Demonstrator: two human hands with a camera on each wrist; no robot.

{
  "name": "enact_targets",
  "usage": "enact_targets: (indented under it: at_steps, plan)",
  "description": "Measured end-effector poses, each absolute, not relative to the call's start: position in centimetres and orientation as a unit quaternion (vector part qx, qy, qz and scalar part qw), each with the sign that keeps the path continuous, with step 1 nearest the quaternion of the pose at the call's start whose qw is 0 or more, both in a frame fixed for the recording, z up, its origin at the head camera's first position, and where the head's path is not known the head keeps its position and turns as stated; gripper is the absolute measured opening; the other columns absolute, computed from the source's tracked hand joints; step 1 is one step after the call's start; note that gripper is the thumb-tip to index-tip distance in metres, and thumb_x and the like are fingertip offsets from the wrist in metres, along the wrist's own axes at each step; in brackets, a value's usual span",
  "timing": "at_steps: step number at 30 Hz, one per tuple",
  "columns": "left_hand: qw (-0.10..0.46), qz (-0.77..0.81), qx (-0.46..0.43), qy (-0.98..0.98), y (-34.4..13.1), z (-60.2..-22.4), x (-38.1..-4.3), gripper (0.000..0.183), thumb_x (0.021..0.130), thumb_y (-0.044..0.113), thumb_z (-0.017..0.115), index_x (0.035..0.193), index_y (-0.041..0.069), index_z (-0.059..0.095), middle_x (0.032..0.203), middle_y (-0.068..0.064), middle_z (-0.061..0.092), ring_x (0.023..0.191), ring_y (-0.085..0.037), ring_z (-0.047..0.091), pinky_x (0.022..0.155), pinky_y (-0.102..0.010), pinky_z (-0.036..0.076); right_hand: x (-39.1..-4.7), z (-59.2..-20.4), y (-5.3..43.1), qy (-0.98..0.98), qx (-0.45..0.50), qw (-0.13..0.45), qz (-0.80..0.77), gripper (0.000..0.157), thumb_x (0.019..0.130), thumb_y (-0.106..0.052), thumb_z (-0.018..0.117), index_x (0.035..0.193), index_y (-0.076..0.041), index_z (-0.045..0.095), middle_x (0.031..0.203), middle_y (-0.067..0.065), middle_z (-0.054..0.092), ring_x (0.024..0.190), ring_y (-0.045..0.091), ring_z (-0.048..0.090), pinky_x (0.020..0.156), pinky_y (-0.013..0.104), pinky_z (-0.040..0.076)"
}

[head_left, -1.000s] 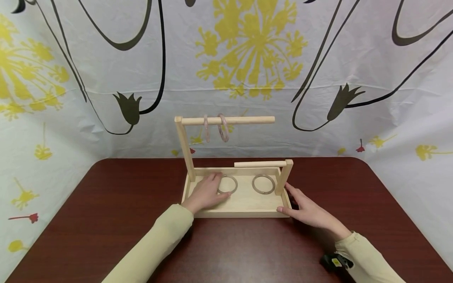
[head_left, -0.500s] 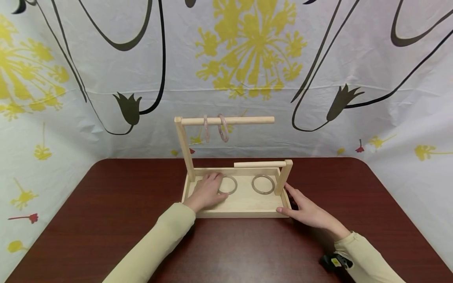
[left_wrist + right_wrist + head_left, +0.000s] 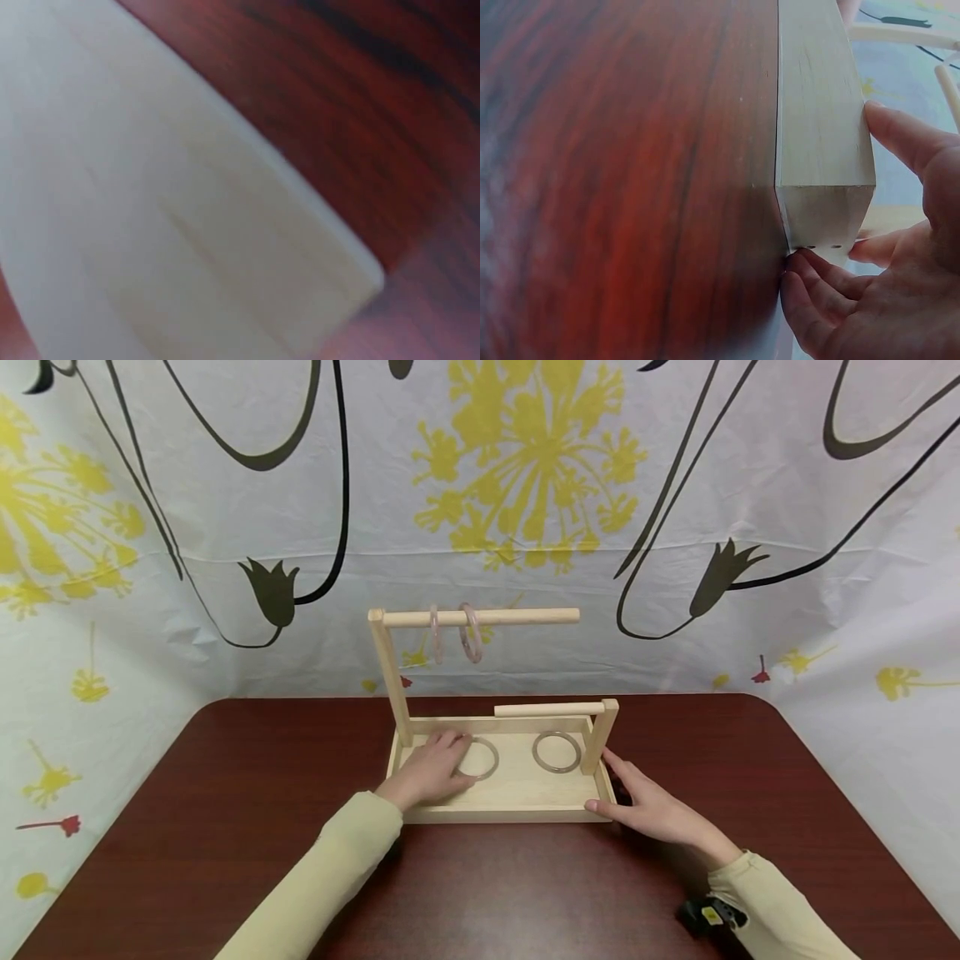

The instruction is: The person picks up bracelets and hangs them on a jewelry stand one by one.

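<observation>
A pale wooden tray stand (image 3: 510, 817) has a tall post with a bar (image 3: 525, 616) at its left and a low post with a bar (image 3: 547, 710) at its right. Two pinkish bangles hang on the tall bar, the right one (image 3: 472, 647) tilted. Two more lie flat in the tray. My left hand (image 3: 431, 770) reaches over the left wall, its fingers and thumb about the left bangle (image 3: 497, 758); the hand hides part of that ring. Near the low post lies the right bangle (image 3: 557, 770). My right hand (image 3: 652, 802) holds the tray's right front corner, also seen in the right wrist view.
The stand sits on a dark red-brown table (image 3: 285, 752). Behind it hangs a white cloth (image 3: 517, 577) printed with yellow and dark flowers. A black strap (image 3: 712, 917) is worn at the right wrist. The left wrist view shows only blurred tray wall and tabletop.
The left bangle in the tray has slid slightly left and toward me along with my left hand, and its thumb has drawn in. My right hand has stayed at the corner.
</observation>
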State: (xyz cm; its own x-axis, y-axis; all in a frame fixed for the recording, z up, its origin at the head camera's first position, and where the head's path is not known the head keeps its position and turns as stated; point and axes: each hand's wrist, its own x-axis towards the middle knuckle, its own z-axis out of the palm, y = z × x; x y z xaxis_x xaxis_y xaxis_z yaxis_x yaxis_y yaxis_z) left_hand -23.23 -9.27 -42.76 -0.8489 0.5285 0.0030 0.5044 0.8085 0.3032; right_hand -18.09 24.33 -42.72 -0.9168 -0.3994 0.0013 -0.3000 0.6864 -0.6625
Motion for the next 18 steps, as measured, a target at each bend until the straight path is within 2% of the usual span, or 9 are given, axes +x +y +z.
enact_targets:
  at_steps: [12,18]
  plan:
    - [0.095,0.164,0.324,0.927,-11.2,-42.1,-22.8,0.065,0.093,0.022,0.065,0.146,-0.003,0.037,0.146,-0.021,0.038,0.131,-0.043,0.035,0.105,-0.052,0.032,-18.3,-43.0,24.5,0.91,-0.182,0.087,-0.362,0.093,0.089,-0.04,0.069,0.152,0.003,0.016,0.134,0.028,0.041,0.125,0.042,0.042,0.094,0.057,0.04]
    - [0.087,0.18,0.323,0.925,-11.4,-42.5,-22.7,0.068,0.088,0.022,0.067,0.145,-0.002,0.039,0.146,-0.019,0.04,0.131,-0.043,0.035,0.102,-0.054,0.033,-18.3,-43.0,24.5,0.907,-0.184,0.089,-0.368,0.093,0.089,-0.039,0.069,0.152,0.004,0.015,0.134,0.028,0.041,0.125,0.042,0.042,0.094,0.057,0.04]
